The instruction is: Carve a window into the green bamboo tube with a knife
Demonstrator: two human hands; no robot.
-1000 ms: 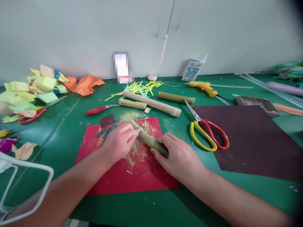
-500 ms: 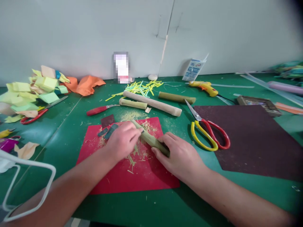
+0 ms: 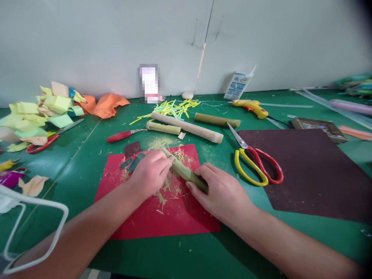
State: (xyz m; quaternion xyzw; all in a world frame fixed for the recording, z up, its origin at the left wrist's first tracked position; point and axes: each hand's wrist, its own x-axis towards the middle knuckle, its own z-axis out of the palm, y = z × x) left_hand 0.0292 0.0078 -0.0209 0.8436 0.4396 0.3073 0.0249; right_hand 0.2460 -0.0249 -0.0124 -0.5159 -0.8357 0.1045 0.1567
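My right hand (image 3: 219,188) is wrapped round the lower end of a pale green bamboo piece (image 3: 181,168), which slants over a red sheet (image 3: 186,217). At its upper part, my left hand (image 3: 152,170) is closed, pinching a small dark piece of sandpaper (image 3: 172,158) against the bamboo; most of that scrap is hidden by the fingers. Pale shavings (image 3: 162,199) lie scattered on the red sheet below. Beside my left hand are blue-grey sandpaper scraps (image 3: 136,161) and a brown scrap (image 3: 132,148).
Behind lie more bamboo pieces (image 3: 187,128), a red-handled tool (image 3: 119,136) and cut strips (image 3: 177,107). Scissors (image 3: 258,164) overlap a dark brown sheet (image 3: 314,174) on the right. A glue gun (image 3: 251,107) is farther back. Folded papers (image 3: 37,112) pile up at left.
My left hand has shifted very slightly along the bamboo with the sandpaper. My right hand keeps its grip in the same place.
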